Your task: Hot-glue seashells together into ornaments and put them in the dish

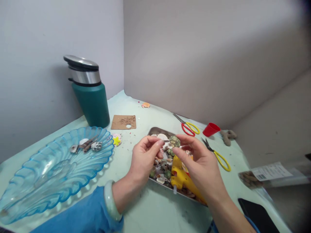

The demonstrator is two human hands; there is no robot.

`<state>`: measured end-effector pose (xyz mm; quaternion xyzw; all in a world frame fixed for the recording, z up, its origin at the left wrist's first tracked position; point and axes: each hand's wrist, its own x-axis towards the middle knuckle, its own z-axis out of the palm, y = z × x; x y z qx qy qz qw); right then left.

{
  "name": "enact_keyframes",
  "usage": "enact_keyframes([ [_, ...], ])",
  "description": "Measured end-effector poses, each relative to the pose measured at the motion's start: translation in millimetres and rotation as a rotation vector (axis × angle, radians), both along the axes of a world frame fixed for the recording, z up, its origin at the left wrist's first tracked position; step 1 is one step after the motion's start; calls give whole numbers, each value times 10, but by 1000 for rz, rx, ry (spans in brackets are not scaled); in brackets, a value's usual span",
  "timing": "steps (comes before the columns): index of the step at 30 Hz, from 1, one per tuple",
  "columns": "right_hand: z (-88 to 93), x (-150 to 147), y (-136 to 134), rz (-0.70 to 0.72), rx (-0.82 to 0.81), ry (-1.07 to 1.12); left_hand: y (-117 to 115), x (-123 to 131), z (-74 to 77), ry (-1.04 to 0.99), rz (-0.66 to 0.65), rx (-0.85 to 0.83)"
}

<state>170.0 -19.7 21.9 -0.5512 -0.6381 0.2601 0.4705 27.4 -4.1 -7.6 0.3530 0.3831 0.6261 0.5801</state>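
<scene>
Just over the tray (pixel 154 130), the right hand (pixel 202 158) has a roundish green shell (pixel 174 141) pinched and the left hand (pixel 143 155) has some thin dark bit (pixel 166 141) pointing sideways at it, can't tell if they touch.

2 plain grey walls (pixel 175 45) meet behind a pale green tabletop (pixel 155 210); soft shadow (pixel 243 68) slants rightward.

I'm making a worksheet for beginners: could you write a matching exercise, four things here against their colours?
Things:
1. Piece in the right hand
2. Glue gun
3. Cup
4. Scalloped dish

Colours:
A. Red
B. Clear blue
C. Mottled green
D. Yellow

Pairs: 1-C, 2-D, 3-A, 4-B
</scene>
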Motion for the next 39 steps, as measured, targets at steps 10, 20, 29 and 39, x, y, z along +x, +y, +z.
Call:
enact_keyframes([
  [10,1,-57,-19,25,345,-256,-8,-3,16,-5,-50,-19],
  [20,-25,-43,15,42,460,-387,3,-6,5,-60,-69,-25],
  [29,-46,-44,31,30,526,-472,12,-8,-2,-116,-95,-26],
  [39,-73,-36,27,-42,552,-551,21,-11,-23,-113,-97,-19],
])
